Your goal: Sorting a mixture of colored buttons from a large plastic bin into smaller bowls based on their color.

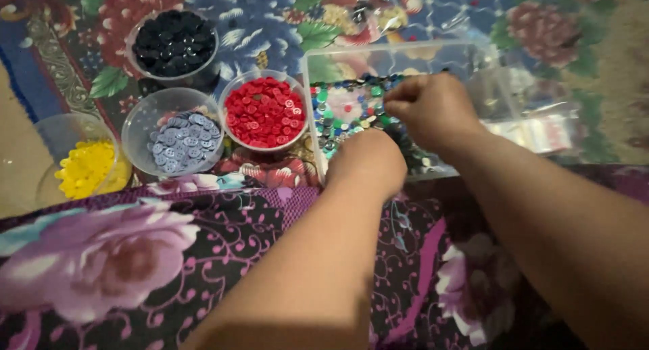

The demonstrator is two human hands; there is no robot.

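Both hands work a clear tray point(318, 120) of mixed buttons point(345, 110): right hand point(433, 110) pinched closed, left hand point(368, 160) curled, grip hidden; colour-sorted bowls point(145, 117) wait left.

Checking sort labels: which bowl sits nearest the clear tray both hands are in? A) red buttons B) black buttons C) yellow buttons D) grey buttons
A: the bowl of red buttons sits right beside the clear tray, where the left hand and right hand are.
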